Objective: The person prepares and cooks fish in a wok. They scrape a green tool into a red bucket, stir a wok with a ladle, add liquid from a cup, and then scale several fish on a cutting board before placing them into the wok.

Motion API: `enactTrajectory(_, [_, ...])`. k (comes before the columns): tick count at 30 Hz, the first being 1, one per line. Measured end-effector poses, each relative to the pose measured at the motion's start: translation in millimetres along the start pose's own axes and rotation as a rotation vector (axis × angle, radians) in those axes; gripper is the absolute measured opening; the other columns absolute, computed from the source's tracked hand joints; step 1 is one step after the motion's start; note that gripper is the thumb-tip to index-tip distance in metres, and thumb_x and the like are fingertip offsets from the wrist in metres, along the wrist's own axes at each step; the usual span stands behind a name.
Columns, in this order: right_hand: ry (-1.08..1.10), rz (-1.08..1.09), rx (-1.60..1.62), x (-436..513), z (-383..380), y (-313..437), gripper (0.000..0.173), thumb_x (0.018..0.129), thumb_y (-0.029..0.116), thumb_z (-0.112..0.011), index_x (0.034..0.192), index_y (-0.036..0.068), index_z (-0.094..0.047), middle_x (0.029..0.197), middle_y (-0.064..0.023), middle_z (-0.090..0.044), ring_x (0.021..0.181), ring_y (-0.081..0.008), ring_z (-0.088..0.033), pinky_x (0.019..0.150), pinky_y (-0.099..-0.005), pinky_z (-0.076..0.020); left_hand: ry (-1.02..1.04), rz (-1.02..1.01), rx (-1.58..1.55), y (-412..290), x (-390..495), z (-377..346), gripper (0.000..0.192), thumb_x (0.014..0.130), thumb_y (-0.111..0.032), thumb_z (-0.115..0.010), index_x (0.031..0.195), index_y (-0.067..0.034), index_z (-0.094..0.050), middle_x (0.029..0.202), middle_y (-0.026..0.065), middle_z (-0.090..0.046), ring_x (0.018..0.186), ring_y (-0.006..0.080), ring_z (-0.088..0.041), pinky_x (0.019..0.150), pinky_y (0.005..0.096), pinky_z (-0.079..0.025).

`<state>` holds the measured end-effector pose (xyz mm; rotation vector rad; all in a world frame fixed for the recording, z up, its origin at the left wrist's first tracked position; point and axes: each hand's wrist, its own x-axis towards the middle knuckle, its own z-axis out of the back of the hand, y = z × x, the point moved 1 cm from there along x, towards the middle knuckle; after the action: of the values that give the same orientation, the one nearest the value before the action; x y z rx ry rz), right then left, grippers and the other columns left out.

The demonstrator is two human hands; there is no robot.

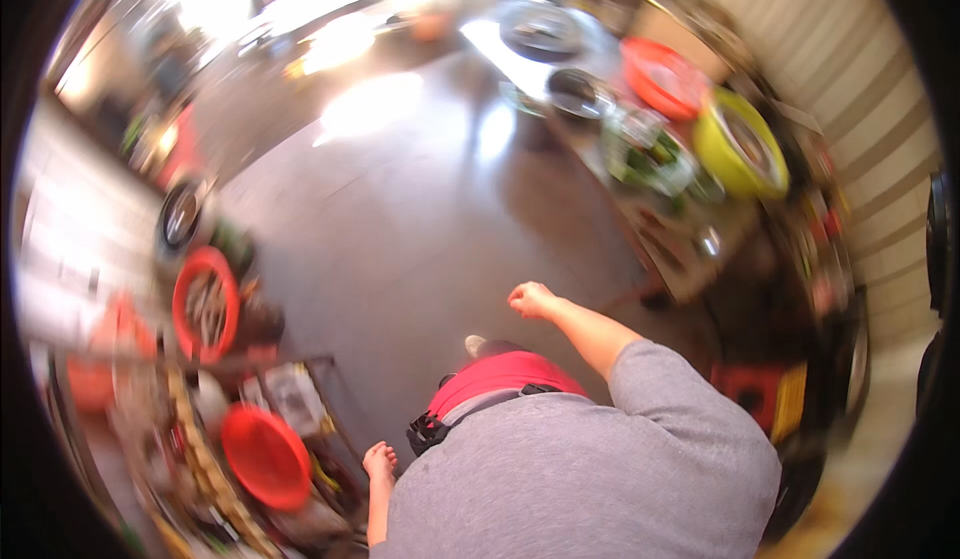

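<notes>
My right hand (pixel 532 300) is held out over the dark smooth floor (pixel 390 214), fingers curled, with nothing seen in it. My left hand (pixel 380 458) hangs low beside my hip, its fingers also curled and no object visible in it. The left hand is nearest to a red plastic basin (pixel 266 457) on the rack at the left, not touching it. A table (pixel 682 278) stands ahead to the right, beyond the right hand. One shoe (pixel 474 345) shows below my red garment (pixel 510 375). Much of the picture is blurred.
On the right table are a yellow-green basin (pixel 709 135), a red basin (pixel 637 71), a dark bowl (pixel 574 94) and clear plastic bags (pixel 637 128) with green contents. Along the left wall stand a red-rimmed basin (pixel 180 304) and other containers. A metal rack (pixel 330 401) borders the left side.
</notes>
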<state>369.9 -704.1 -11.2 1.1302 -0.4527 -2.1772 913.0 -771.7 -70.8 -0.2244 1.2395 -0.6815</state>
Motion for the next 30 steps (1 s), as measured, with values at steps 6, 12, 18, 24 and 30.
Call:
enactTrajectory(6, [-0.433,-0.538,0.602,-146.0,-56.7,-155.8,0.016,0.082,0.017,-0.058,0.091,0.006,-0.067,0.069,-0.0052,-0.064,0.053,-0.014,-0.06,0.049,-0.0286,-0.0501,0.309,-0.249,0.428,-128.1,110.8,-9.5,0.018,0.081,-0.015,-0.068,0.071,-0.005,-0.056,0.061,0.0051,-0.059,0.047,0.0126,-0.053,0.041,0.0238,-0.042])
enactTrajectory(12, [-0.375,-1.077,0.805,-327.1,-209.4,-262.6,0.012,0.082,0.018,-0.057,0.082,0.009,-0.065,0.068,-0.0056,-0.062,0.052,-0.0164,-0.06,0.043,-0.0307,-0.0483,0.41,-0.304,0.42,-196.2,112.2,-100.0,0.029,0.086,-0.024,-0.064,0.066,-0.01,-0.046,0.055,0.0025,-0.049,0.042,0.0124,-0.046,0.036,0.025,-0.033])
enactTrajectory(18, [-0.572,-1.209,1.201,-429.2,-330.6,-263.4,0.015,0.083,0.017,-0.058,0.085,0.006,-0.068,0.071,-0.0091,-0.066,0.059,-0.0195,-0.064,0.048,-0.0342,-0.052,0.746,-0.368,0.808,-166.1,-10.0,-232.3,0.026,0.089,-0.026,-0.058,0.074,-0.005,-0.054,0.063,0.0071,-0.057,0.046,0.0126,-0.049,0.039,0.0237,-0.037])
enactTrajectory(24, [-0.559,-1.0,0.953,-456.7,-333.2,-326.2,0.014,0.081,0.02,-0.062,0.078,0.008,-0.068,0.069,-0.0063,-0.065,0.059,-0.0177,-0.061,0.051,-0.0335,-0.0505,0.953,-0.562,1.148,-77.8,-137.5,-349.5,0.021,0.088,-0.018,-0.055,0.094,0.001,-0.062,0.074,0.0093,-0.063,0.053,0.0129,-0.054,0.045,0.0241,-0.044])
enactTrajectory(30, [-0.957,-0.93,1.481,-495.9,-243.9,-388.8,0.017,0.085,0.018,-0.059,0.091,0.004,-0.066,0.072,-0.0071,-0.063,0.056,-0.0165,-0.059,0.049,-0.0298,-0.0482,1.277,-0.602,1.194,-1.0,-195.3,-460.7,0.022,0.087,-0.016,-0.057,0.101,0.0,-0.063,0.083,0.0115,-0.065,0.065,0.0159,-0.061,0.052,0.0249,-0.049])
